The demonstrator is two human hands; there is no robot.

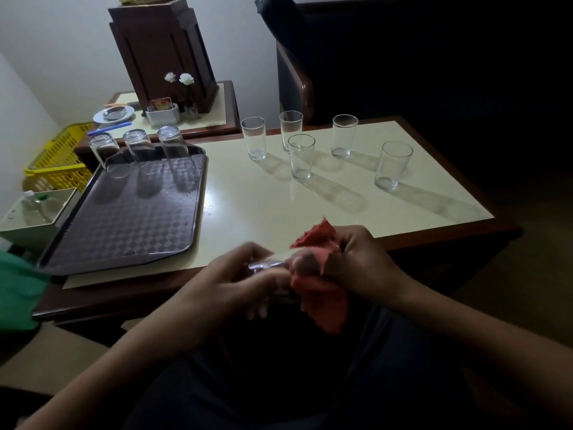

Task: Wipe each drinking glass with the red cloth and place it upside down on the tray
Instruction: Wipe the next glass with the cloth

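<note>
Over my lap, in front of the table's near edge, my left hand (242, 280) grips a clear drinking glass (266, 264) lying on its side. My right hand (361, 263) holds the red cloth (322, 290) bunched against and into the glass's mouth. A dark checkered tray (124, 218) lies on the left of the table, with three glasses (141, 150) upside down along its far edge. Several upright glasses (300, 156) stand on the cream tabletop, far right of the tray.
A yellow basket (59, 156) and a pale box (34, 212) sit left of the tray. Behind it a side table carries a dark wooden stand (164, 54), a plate (113, 114) and a holder. A dark chair (294, 79) stands beyond the table.
</note>
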